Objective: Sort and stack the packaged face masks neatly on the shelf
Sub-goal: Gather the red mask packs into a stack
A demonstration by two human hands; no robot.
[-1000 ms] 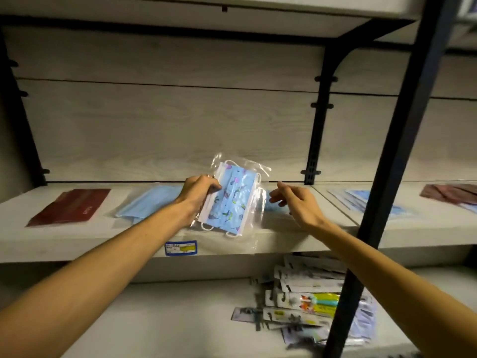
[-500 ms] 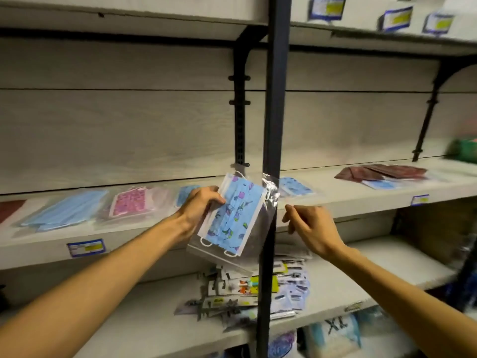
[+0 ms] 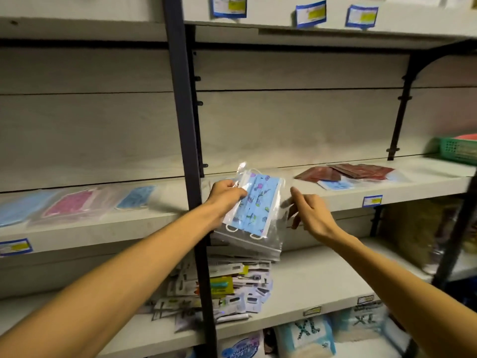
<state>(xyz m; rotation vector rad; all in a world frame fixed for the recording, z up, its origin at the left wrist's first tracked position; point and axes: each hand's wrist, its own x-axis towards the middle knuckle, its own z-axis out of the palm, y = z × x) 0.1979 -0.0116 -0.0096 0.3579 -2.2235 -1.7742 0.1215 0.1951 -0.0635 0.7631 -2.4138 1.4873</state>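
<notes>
My left hand (image 3: pixel 224 197) grips a clear pack of blue patterned face masks (image 3: pixel 254 205) by its left edge, held in front of the middle shelf (image 3: pixel 165 223). My right hand (image 3: pixel 308 213) hovers just right of the pack with fingers loosely spread; its fingertips sit by the plastic edge and hold nothing. On the shelf to the left lie a pink mask pack (image 3: pixel 68 206), a plain blue pack (image 3: pixel 136 197) and another blue pack (image 3: pixel 15 211). To the right lie dark red mask packs (image 3: pixel 358 171) over a small blue pack (image 3: pixel 335 185).
A black upright post (image 3: pixel 185 140) stands just left of my left hand. A green basket (image 3: pixel 456 149) sits at the far right of the shelf. The shelf below holds a heap of small carded packets (image 3: pixel 227 288). Bagged goods marked XL (image 3: pixel 307 334) are at the bottom.
My view and both hands have swung to the right along the shelf. The held pack has passed from left of the black post to its right. The dark red packs are now closer.
</notes>
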